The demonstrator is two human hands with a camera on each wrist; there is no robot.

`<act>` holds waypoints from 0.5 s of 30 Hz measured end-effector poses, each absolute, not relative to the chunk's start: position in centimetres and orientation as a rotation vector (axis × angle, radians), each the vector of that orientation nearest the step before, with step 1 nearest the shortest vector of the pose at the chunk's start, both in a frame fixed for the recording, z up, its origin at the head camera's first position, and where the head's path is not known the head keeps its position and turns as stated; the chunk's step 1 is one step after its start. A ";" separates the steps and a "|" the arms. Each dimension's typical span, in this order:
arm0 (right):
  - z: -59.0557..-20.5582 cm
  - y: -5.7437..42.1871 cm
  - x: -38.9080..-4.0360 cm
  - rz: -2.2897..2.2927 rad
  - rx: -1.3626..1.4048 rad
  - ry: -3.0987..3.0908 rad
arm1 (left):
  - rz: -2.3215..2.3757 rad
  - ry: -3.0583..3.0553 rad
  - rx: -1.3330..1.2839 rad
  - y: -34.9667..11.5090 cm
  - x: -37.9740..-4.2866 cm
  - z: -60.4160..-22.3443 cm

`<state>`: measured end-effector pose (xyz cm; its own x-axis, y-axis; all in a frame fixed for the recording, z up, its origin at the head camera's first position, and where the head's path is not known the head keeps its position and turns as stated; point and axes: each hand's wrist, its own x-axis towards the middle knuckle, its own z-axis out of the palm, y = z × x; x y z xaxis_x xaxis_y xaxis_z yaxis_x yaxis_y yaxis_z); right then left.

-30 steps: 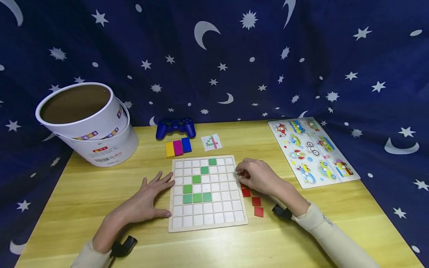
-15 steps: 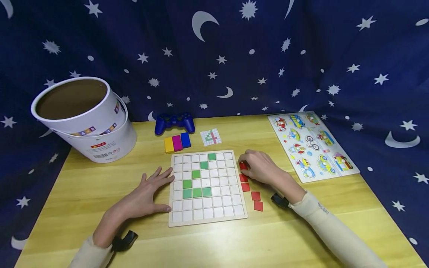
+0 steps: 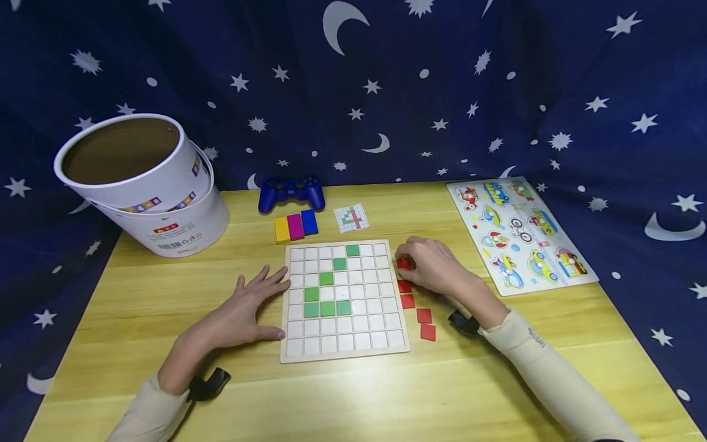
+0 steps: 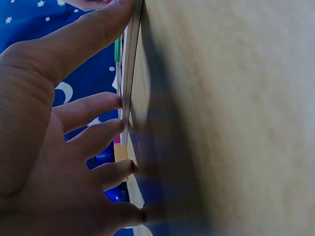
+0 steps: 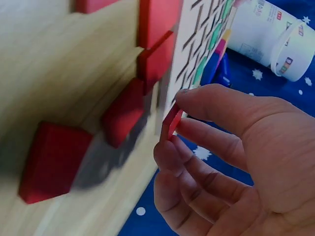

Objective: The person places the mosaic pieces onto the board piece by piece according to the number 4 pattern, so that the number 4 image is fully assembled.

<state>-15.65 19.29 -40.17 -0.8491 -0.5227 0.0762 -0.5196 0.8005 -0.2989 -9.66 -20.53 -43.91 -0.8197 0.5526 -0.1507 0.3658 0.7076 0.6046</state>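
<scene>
Backdrop: dark-blue cloth printed with pale moons and stars, behind a pale wooden worktop. From where I stand: the red tile in work is thin, flat and square, pinched between thumb and fingers of the person's right hand, at the right edge of the grid board. Left hand grasps nothing; fingers spread, tips against the board's left edge. Board cells hold seven green tiles, a diagonal plus a short row. White bucket, far left: brown inside, bottom hidden. Red tile: square, so neither side is longer; thin edge toward the right wrist camera, exact tilt unclear. Loose red tiles lie beside the board.
</scene>
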 end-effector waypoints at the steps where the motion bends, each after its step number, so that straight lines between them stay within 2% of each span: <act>1: -40.1 19.1 -15.7 -0.497 -0.870 2.969 | 0.819 2.596 0.721 -20.6 -9.7 -43.9; 15: -40.0 15.8 -16.1 -0.577 -0.986 2.921 | 0.819 2.594 0.707 -20.5 -9.6 -43.7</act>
<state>-16.07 15.82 -40.05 -0.8024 -0.5864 0.1108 -0.5845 0.7348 -0.3441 -9.60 -20.51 -43.71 -0.8228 0.5463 -0.1569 0.3572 0.7117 0.6049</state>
